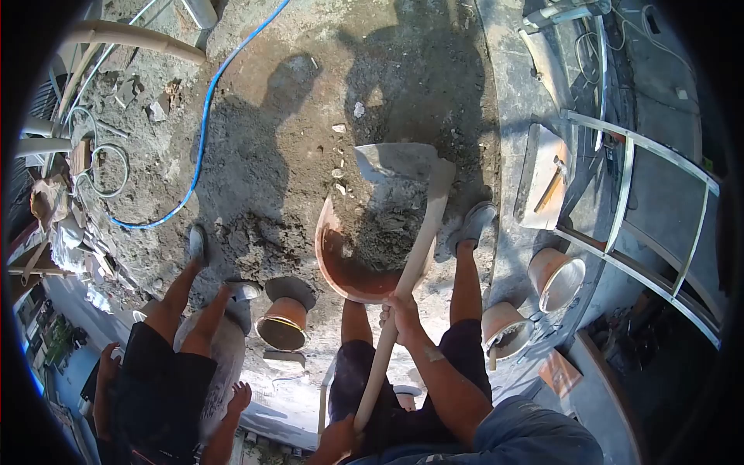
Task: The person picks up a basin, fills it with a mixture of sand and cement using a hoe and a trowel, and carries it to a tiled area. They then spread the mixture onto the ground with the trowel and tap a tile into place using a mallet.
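Note:
A hoe (419, 244) slants up the middle of the head view, its wide metal blade over the far side of a reddish tub (332, 252). Grey, lumpy mortar (387, 236) lies in the tub. My right hand (401, 319) is wrapped round the wooden handle, just this side of the tub's near rim. Lower down, near the handle's end, my left hand (337, 440) is closed on it too; its fingers are partly hidden. The tub sits in front of my legs, with my right foot beside it.
Another person (167, 372) stands at left. Buckets (283, 322) flank me, two of them (556, 280) at right. A blue hose (203, 132) curves over the rough ground. A metal ladder (626, 190) and a board (535, 174) with a hammer (552, 186) lie right.

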`<act>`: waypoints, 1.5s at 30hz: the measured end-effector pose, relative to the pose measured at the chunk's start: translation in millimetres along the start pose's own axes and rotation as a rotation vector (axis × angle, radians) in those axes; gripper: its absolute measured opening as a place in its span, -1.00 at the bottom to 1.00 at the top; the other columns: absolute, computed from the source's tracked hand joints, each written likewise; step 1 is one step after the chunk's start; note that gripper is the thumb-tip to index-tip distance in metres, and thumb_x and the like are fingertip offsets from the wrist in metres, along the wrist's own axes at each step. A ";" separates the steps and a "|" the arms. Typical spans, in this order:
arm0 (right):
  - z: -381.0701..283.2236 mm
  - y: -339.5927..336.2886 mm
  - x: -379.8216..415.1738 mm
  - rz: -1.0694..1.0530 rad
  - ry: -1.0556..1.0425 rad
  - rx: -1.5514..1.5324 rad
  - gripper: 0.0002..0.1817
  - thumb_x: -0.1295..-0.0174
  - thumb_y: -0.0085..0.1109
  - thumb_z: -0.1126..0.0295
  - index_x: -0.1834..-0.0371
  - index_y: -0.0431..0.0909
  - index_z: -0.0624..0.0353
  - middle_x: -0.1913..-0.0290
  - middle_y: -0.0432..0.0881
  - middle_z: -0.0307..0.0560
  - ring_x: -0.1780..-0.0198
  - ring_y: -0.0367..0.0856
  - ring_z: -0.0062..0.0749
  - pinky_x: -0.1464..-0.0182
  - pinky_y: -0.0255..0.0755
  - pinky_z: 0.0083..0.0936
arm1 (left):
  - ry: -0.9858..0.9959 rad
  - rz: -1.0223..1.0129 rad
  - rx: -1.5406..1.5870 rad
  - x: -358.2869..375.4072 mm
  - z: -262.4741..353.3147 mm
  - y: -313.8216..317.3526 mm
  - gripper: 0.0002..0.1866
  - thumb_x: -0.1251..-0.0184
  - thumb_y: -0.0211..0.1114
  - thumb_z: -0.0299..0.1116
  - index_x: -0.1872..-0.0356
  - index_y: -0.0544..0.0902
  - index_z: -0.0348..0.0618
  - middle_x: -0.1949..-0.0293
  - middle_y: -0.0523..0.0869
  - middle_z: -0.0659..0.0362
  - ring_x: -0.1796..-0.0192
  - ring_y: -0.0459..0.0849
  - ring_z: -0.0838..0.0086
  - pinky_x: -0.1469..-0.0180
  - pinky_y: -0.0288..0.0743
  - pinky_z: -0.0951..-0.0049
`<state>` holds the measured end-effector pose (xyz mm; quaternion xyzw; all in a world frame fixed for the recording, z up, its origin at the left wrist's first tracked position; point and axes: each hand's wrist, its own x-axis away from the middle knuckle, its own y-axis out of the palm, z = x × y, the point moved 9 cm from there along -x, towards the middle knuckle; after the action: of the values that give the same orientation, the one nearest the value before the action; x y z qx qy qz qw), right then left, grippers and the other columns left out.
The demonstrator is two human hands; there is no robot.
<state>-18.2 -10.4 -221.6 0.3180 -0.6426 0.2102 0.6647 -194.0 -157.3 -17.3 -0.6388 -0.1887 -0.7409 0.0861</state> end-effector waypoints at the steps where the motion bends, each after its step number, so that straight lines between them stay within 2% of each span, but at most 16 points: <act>1: -24.1 11.0 -26.5 -0.001 -0.017 0.016 -0.76 -0.10 0.16 0.44 0.28 0.28 -0.03 0.53 0.35 -0.26 0.62 0.36 -0.54 0.57 0.33 -0.50 | 0.019 0.076 0.003 -25.0 17.5 -28.6 -0.57 -0.06 0.33 -0.14 0.13 0.44 -0.15 0.37 0.67 -0.11 0.26 0.67 -0.04 0.19 0.53 0.02; 4: -139.8 75.9 -99.6 -0.088 -0.222 0.159 -0.85 -0.10 0.17 0.40 0.37 0.35 0.02 0.54 0.36 -0.31 0.61 0.37 -0.55 0.57 0.34 -0.51 | 0.123 0.326 0.073 -112.4 72.7 -120.8 -0.65 -0.04 0.25 -0.26 0.16 0.45 -0.17 0.45 0.65 -0.13 0.35 0.65 -0.06 0.26 0.51 -0.01; 6: -212.6 119.5 -148.2 -0.111 -0.374 0.253 -0.86 -0.08 0.16 0.38 0.42 0.39 0.10 0.58 0.40 -0.24 0.64 0.39 -0.50 0.60 0.36 -0.47 | 0.430 0.768 0.060 -145.3 115.5 -189.0 -0.66 0.00 0.26 -0.33 0.17 0.49 -0.22 0.53 0.64 -0.11 0.40 0.65 -0.07 0.30 0.53 0.03; 9: -282.5 185.1 -184.5 -0.150 -0.406 0.371 -0.81 -0.09 0.15 0.34 0.56 0.39 0.12 0.65 0.39 -0.20 0.66 0.40 -0.42 0.61 0.35 -0.45 | 0.357 0.663 0.248 -164.7 169.3 -260.0 -0.64 0.01 0.29 -0.35 0.17 0.51 -0.29 0.40 0.67 -0.19 0.31 0.66 -0.11 0.19 0.54 0.03; 12: -294.5 210.2 -197.1 -0.187 -0.397 0.515 -0.80 -0.11 0.13 0.32 0.57 0.37 0.12 0.66 0.40 -0.18 0.68 0.39 -0.40 0.61 0.36 -0.43 | 0.382 0.595 0.367 -171.8 187.7 -272.8 -0.63 0.01 0.29 -0.35 0.17 0.51 -0.35 0.35 0.66 -0.22 0.25 0.66 -0.10 0.13 0.53 0.05; 16: -254.5 196.8 -190.3 -0.136 -0.321 0.565 -0.77 -0.12 0.11 0.28 0.57 0.36 0.14 0.67 0.40 -0.17 0.71 0.38 -0.38 0.64 0.35 -0.40 | 0.314 0.481 0.386 -126.5 184.7 -252.6 -0.60 0.01 0.28 -0.36 0.14 0.51 -0.40 0.32 0.66 -0.24 0.15 0.64 -0.09 0.02 0.48 0.10; 19: -213.9 173.3 -167.9 -0.052 -0.313 0.601 -0.78 -0.12 0.12 0.32 0.57 0.36 0.15 0.66 0.41 -0.17 0.71 0.39 -0.39 0.64 0.35 -0.40 | 0.381 0.552 0.326 -103.7 164.6 -222.5 -0.60 0.02 0.27 -0.38 0.13 0.52 -0.40 0.32 0.66 -0.23 0.14 0.65 -0.08 0.03 0.49 0.13; 20: -199.3 166.0 -165.1 -0.065 -0.274 0.664 -0.83 -0.12 0.12 0.33 0.48 0.38 0.14 0.65 0.41 -0.19 0.69 0.39 -0.41 0.63 0.36 -0.42 | 0.381 0.555 0.331 -101.1 155.2 -209.1 -0.60 0.02 0.27 -0.38 0.13 0.52 -0.40 0.32 0.66 -0.23 0.14 0.65 -0.08 0.03 0.49 0.13; 22: -169.5 142.7 -156.5 -0.033 -0.238 0.688 -0.85 -0.12 0.12 0.34 0.41 0.39 0.14 0.64 0.41 -0.20 0.69 0.40 -0.42 0.62 0.37 -0.44 | 0.263 0.282 0.479 -107.2 132.3 -160.7 -0.58 0.06 0.30 -0.30 0.13 0.56 -0.30 0.34 0.66 -0.14 0.26 0.66 0.08 0.13 0.50 0.23; 25: -130.4 117.7 -137.0 0.028 -0.198 0.639 -0.85 -0.12 0.12 0.34 0.44 0.39 0.14 0.65 0.40 -0.20 0.70 0.40 -0.42 0.63 0.36 -0.44 | 0.207 0.163 0.544 -85.5 114.4 -126.8 -0.59 0.02 0.27 -0.36 0.11 0.54 -0.36 0.29 0.67 -0.22 0.15 0.68 0.02 0.04 0.50 0.21; 29: -80.1 73.2 -112.6 0.116 -0.066 0.611 -0.85 -0.14 0.11 0.34 0.46 0.36 0.11 0.64 0.40 -0.20 0.70 0.38 -0.44 0.65 0.34 -0.46 | 0.211 0.122 0.572 -52.5 101.0 -102.4 -0.59 0.02 0.28 -0.35 0.12 0.54 -0.37 0.29 0.67 -0.22 0.17 0.69 0.04 0.07 0.51 0.22; 33: -10.5 25.1 -73.1 -0.027 0.051 0.328 -0.86 -0.14 0.11 0.40 0.46 0.33 0.04 0.63 0.36 -0.26 0.67 0.35 -0.50 0.64 0.31 -0.50 | 0.122 0.116 0.336 -19.7 54.8 -46.0 -0.61 -0.01 0.29 -0.27 0.16 0.52 -0.31 0.31 0.68 -0.16 0.20 0.68 -0.02 0.10 0.53 0.14; 36: 42.2 -8.7 -19.2 0.040 0.128 0.099 -0.84 -0.14 0.12 0.42 0.37 0.30 0.00 0.57 0.34 -0.29 0.61 0.36 -0.56 0.57 0.34 -0.54 | 0.038 0.057 0.164 19.0 9.0 -2.4 -0.59 -0.02 0.30 -0.21 0.15 0.47 -0.23 0.36 0.67 -0.13 0.26 0.68 -0.03 0.14 0.52 0.07; 41: 6.7 -11.7 12.7 0.012 -0.021 0.172 -0.80 -0.11 0.14 0.43 0.30 0.29 0.00 0.53 0.35 -0.26 0.59 0.37 -0.55 0.54 0.37 -0.51 | 0.063 -0.013 0.124 11.4 9.4 24.6 -0.60 -0.04 0.28 -0.22 0.13 0.46 -0.20 0.38 0.67 -0.13 0.29 0.67 -0.03 0.17 0.52 0.04; 44: -91.4 3.1 -0.2 0.038 -0.205 0.301 -0.78 -0.07 0.19 0.45 0.30 0.32 0.07 0.52 0.40 -0.23 0.62 0.41 -0.54 0.59 0.35 -0.47 | 0.246 0.100 0.214 -36.4 78.7 -0.2 -0.63 -0.06 0.27 -0.26 0.14 0.46 -0.22 0.41 0.67 -0.13 0.29 0.67 -0.02 0.18 0.52 0.03; 45: -118.7 11.2 -19.7 -0.007 -0.164 0.246 -0.79 -0.07 0.18 0.45 0.29 0.34 0.10 0.53 0.40 -0.23 0.61 0.41 -0.53 0.59 0.35 -0.46 | 0.315 0.141 0.222 -57.9 106.7 -14.0 -0.63 -0.07 0.27 -0.27 0.14 0.46 -0.23 0.41 0.66 -0.14 0.29 0.67 -0.02 0.18 0.52 0.03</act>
<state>57.9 82.3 -236.0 0.4153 -0.6631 0.2582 0.5667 -91.9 -109.5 -64.3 -0.5130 -0.2082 -0.7985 0.2364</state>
